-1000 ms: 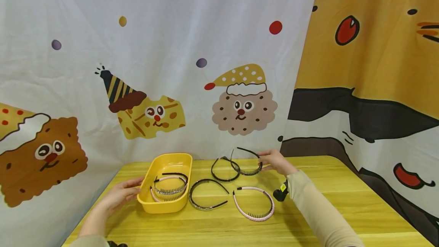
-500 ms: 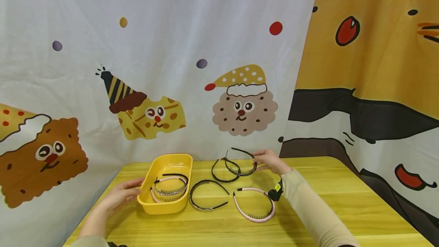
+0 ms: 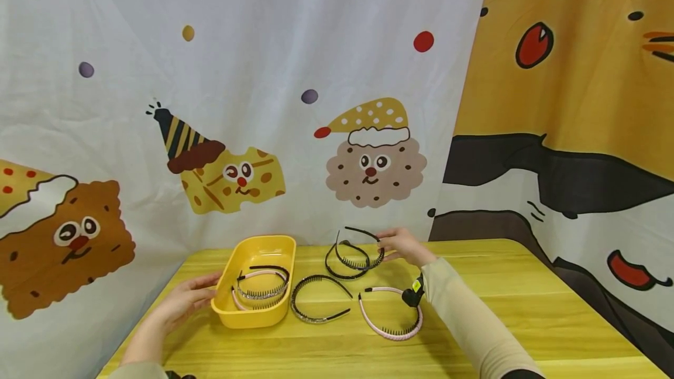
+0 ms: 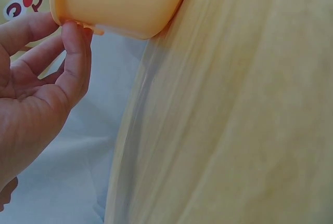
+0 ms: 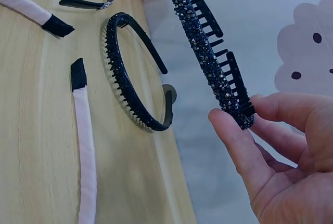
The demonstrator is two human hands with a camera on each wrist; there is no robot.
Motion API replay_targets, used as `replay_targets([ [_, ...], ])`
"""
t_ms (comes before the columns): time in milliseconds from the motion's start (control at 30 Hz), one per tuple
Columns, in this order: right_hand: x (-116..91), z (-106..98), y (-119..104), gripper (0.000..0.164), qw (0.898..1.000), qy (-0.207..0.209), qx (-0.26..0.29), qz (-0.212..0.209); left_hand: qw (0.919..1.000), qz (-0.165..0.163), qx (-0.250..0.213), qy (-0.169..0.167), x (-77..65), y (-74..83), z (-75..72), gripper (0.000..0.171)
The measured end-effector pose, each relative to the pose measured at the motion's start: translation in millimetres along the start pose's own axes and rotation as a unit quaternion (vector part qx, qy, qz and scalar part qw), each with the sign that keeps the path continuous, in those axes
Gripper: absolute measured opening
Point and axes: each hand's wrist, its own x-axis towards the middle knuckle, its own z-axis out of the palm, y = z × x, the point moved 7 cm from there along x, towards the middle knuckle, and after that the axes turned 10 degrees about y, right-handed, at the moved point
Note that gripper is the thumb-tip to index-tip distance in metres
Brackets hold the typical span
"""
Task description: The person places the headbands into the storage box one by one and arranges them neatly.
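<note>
My right hand [image 3: 404, 246] pinches one side of a black headband studded with dark glittery stones [image 5: 208, 57], between thumb and fingers. It is raised above the far part of the table, and in the head view it overlaps another black headband [image 5: 125, 86] lying there. My left hand [image 3: 184, 300] is at the left side of a yellow tray [image 3: 253, 320]. Seen from the left wrist, its thumb and fingertips pinch the tray's rim. Inside the tray lie a glittery toothed headband [image 3: 260, 295] and a pink one [image 3: 238, 300].
Right of the tray, a black toothed headband with silver trim [image 3: 310, 319] lies on the wooden table [image 3: 305, 358]. A pink headband [image 3: 395, 337] lies nearer my right forearm. A printed curtain [image 3: 316, 45] hangs behind the table's far edge.
My right hand has moved left with the glittery black headband, from the right of the black one on the table to over it. My left hand and the tray have stayed put.
</note>
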Motion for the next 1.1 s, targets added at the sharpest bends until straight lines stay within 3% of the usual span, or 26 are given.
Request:
replay_targets([
  [267, 6, 10, 3, 0.038, 1.0, -0.006, -0.004, 0.007, 0.9998, -0.005, 0.009, 0.016, 1.1, -4.8, -4.1, 0.062],
  [567, 14, 19, 11, 0.037, 1.0, -0.017, -0.016, 0.004, 0.9998, 0.015, 0.013, 0.007, -0.6, 0.7, 0.1, 0.062],
  [1100, 16, 36, 4, 0.038, 0.999, -0.049, -0.012, 0.001, 0.9997, 0.019, 0.011, 0.01, 1.8, -0.1, -1.0, 0.059],
])
